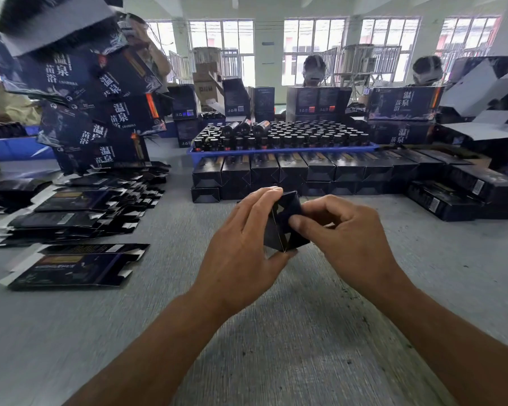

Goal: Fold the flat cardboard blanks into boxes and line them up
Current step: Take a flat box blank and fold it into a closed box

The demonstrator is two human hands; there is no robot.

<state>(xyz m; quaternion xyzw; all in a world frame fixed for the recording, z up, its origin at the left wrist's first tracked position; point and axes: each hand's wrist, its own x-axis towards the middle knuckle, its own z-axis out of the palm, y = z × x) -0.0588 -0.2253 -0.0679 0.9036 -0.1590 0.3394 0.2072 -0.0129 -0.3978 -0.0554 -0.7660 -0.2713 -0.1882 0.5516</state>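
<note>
A small dark blue box (pixel 286 224) is held end-on above the grey table, between both hands. My left hand (pixel 244 244) wraps its left side, fingers over the top and thumb under the lower corner. My right hand (pixel 343 232) grips its right side, with the thumb pressing on the folded end flaps. Flat blanks (pixel 71 268) lie on the table at the left, with a larger heap of blanks (pixel 79 209) behind them. Folded boxes (pixel 294 171) stand in rows just beyond my hands.
A blue tray (pixel 276 149) full of dark bottles sits on the rows of boxes. A leaning stack of big printed cartons (pixel 100 112) rises at the left. More boxes (pixel 464 194) lie at the right. Other people work across the table.
</note>
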